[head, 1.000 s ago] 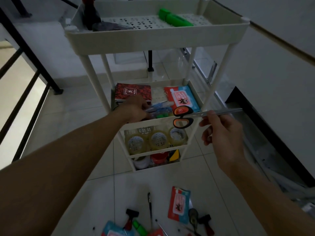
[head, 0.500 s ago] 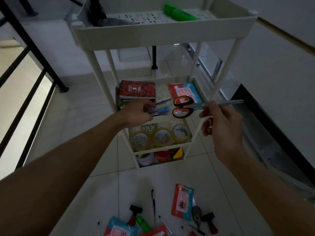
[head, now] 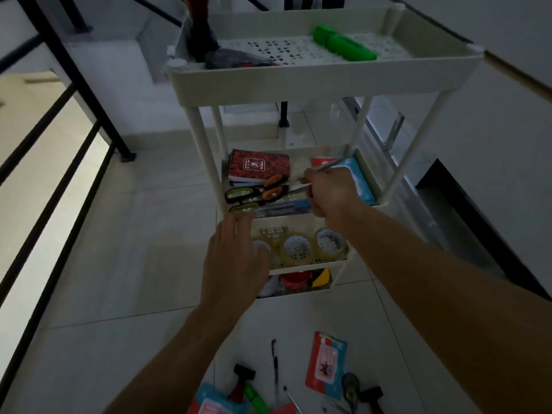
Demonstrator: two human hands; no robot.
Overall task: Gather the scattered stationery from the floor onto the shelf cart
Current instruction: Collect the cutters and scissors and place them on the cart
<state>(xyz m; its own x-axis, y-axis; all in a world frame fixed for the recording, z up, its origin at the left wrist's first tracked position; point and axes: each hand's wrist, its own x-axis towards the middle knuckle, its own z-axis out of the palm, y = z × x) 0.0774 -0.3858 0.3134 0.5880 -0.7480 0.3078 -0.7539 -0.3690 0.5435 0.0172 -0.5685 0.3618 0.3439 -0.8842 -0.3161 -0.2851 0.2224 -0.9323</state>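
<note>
Now two scissors lie on the shelf cart's (head: 367, 201) middle tier: the right hand (head: 330, 191) pinches the orange-handled scissors (head: 273, 186) by their blades beside the green-handled scissors (head: 240, 196), the left hand (head: 236, 258) spread open, empty.

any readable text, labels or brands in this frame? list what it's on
None can be read.
Red notebook on the cart's second shelf: white emblem with small lettering, too blurred.
Red and blue packet on the floor: printed label, too small and blurred.
Packet on the second shelf beside the right hand: print mostly hidden, unreadable.
</note>
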